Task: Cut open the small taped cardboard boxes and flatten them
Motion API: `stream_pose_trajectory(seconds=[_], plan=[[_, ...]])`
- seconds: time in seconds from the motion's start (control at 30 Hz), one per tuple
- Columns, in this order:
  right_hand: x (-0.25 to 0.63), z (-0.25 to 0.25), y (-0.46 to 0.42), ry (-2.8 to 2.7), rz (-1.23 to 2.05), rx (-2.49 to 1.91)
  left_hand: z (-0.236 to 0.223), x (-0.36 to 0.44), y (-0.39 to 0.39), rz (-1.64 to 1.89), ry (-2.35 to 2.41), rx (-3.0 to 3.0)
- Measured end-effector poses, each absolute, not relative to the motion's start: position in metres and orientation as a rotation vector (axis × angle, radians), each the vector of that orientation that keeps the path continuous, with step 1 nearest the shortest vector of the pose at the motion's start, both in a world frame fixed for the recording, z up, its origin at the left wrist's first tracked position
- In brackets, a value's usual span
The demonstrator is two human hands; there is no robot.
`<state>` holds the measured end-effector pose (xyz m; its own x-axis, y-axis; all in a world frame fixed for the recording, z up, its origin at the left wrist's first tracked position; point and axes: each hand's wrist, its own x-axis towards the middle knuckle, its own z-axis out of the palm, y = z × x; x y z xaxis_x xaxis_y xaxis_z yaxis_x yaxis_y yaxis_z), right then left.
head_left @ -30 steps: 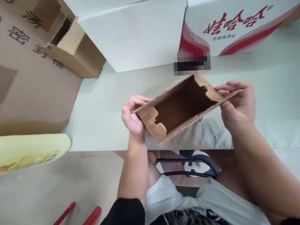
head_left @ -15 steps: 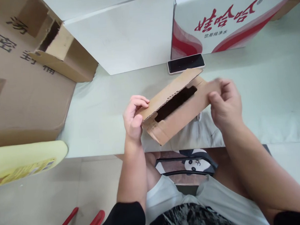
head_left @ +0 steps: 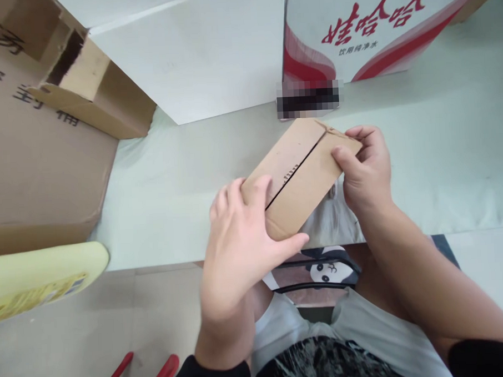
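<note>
A small brown cardboard box (head_left: 305, 175) is held at a slant over the light green cloth, its two top flaps nearly meeting along a narrow dark slit. My left hand (head_left: 240, 228) spans the box's left end, with the thumb stretched along the near edge and the fingers on the top and far side. At the other end my right hand (head_left: 365, 164) grips the corner, thumb on the near flap and fingers behind. What is inside the box is hidden.
Behind stand a white box (head_left: 196, 63) and a red-and-white carton (head_left: 378, 33). A phone (head_left: 308, 102), blurred by pixelation, lies before them. Brown cartons (head_left: 46, 181) fill the left side, near a yellow rounded object (head_left: 42, 275). Clear plastic (head_left: 332, 218) lies on the green cloth (head_left: 161, 214).
The box's raised flap has come down, leaving only a slit where the dark opening showed. My left hand has moved from the flap's corner to span the left end; my right hand still holds its end.
</note>
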<state>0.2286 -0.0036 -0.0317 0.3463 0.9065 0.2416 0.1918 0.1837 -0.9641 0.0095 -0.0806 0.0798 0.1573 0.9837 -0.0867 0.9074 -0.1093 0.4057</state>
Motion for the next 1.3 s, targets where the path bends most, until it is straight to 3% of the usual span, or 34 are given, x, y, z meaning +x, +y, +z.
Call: stream_pose_trajectory(seconds=[0.13, 0.33, 0.4, 0.53, 0.73, 0.83, 0.9, 0.97, 1.03, 1.17, 1.3], plan=[[0.231, -0.034, 0.001, -1.135, 0.735, -1.298, 0.067, 0.003, -0.072, 0.373, 1.751, 2.047], [0.253, -0.042, 0.009, -1.108, 0.868, -1.291, 0.024, -0.048, -0.036, 1.262, 1.462, 1.330], [0.251, -0.040, 0.005, -1.231, 0.896, -1.271, 0.012, -0.059, -0.028, 1.363, 1.293, 1.034], [0.237, -0.020, -0.013, -1.483, 0.993, -1.022, 0.001, -0.057, -0.020, 1.031, 1.150, 0.830], [0.229, 0.009, -0.023, -1.683, 0.933, -0.979, -0.014, -0.039, -0.015, 0.455, 1.526, 1.063], [0.226, 0.010, -0.024, -1.820, 0.923, -0.978, -0.019, -0.036, -0.009, 0.882, 1.661, 1.292], [0.224, 0.009, -0.026, -1.889, 0.918, -0.927, -0.020, -0.034, -0.006, 1.328, 1.533, 1.501], [0.223, 0.009, -0.026, -1.913, 0.933, -0.894, -0.020, -0.031, -0.005, 1.513, 1.346, 1.773], [0.225, 0.010, -0.023, -1.811, 0.930, -1.036, -0.021, -0.027, -0.005, 1.417, 1.289, 2.005], [0.238, 0.006, -0.011, -1.534, 0.689, -1.854, -0.024, -0.023, -0.005, 1.327, 1.334, 2.130], [0.245, -0.006, -0.008, -1.920, 0.672, -2.276, -0.024, -0.024, -0.006, 1.326, 1.332, 2.128]])
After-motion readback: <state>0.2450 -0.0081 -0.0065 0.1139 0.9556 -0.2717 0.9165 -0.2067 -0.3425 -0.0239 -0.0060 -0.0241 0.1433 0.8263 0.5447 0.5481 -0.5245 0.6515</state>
